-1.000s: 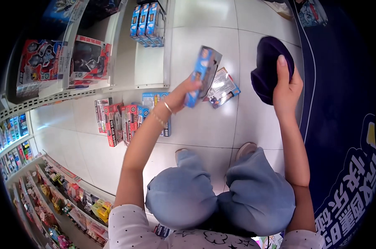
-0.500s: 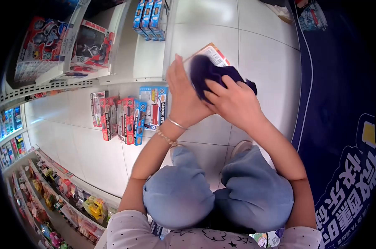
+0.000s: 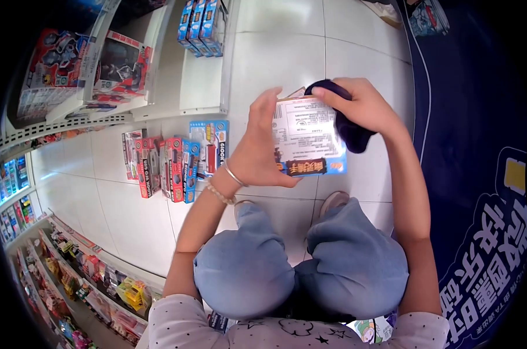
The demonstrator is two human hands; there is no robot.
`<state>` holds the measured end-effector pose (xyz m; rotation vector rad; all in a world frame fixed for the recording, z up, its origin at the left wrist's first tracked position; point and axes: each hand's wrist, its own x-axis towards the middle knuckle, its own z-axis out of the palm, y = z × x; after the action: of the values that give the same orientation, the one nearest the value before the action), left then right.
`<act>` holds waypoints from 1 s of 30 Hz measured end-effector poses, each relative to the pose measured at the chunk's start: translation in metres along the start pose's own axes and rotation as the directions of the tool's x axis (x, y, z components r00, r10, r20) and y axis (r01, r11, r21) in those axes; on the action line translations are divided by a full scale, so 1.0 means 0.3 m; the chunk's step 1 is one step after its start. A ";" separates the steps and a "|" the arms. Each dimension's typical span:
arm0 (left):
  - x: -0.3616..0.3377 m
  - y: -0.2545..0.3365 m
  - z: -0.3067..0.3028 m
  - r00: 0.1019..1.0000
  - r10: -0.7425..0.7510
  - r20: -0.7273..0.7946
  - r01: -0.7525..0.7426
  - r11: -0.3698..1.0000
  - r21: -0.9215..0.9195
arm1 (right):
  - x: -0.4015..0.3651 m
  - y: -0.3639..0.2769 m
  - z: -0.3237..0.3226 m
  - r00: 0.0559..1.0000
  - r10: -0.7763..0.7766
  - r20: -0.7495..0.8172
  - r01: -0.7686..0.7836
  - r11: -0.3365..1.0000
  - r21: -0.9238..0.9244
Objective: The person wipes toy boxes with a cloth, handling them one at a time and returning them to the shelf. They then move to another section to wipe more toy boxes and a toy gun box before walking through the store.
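Observation:
My left hand (image 3: 257,145) grips a flat toy box (image 3: 310,131) by its left side, with the fingers at the top left corner and the thumb along the bottom edge. The face turned up to me is white with small print, and an orange-and-dark title runs along its lower edge above a blue strip. A dark purple cloth (image 3: 356,135) is bunched in my right hand (image 3: 365,104). It lies against the box's upper right corner and hangs down its right side. My right fingers behind the cloth are partly hidden.
On the floor to the left stand several red and blue toy boxes (image 3: 178,168). Above them, a white shelf (image 3: 202,87) carries blue boxes (image 3: 202,26) and larger robot-toy boxes (image 3: 121,67). A dark blue printed cover (image 3: 467,145) borders the right side.
The box has turned so its printed face shows toward me. My right hand and the cloth have moved right, from across the box to its upper right edge.

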<state>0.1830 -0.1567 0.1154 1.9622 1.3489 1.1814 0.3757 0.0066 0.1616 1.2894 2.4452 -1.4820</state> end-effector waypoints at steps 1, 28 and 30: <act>0.004 -0.007 -0.025 0.997 -0.020 0.078 0.028 0.994 -0.102 | -0.015 0.005 -0.010 0.995 -0.022 0.097 0.007 0.989 0.149; -0.018 0.034 0.028 0.948 -0.222 -0.227 0.241 0.969 0.058 | -0.082 -0.081 0.141 0.471 -0.673 -0.570 0.481 0.738 -0.474; -0.026 0.048 0.016 0.955 -0.228 -0.192 0.246 0.966 0.079 | -0.109 -0.087 0.122 0.405 -0.798 -0.445 0.542 0.602 -0.586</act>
<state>0.1931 -0.1694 0.1210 1.7306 1.7168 1.2183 0.3667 -0.0469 0.1734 0.8117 3.8546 -0.4376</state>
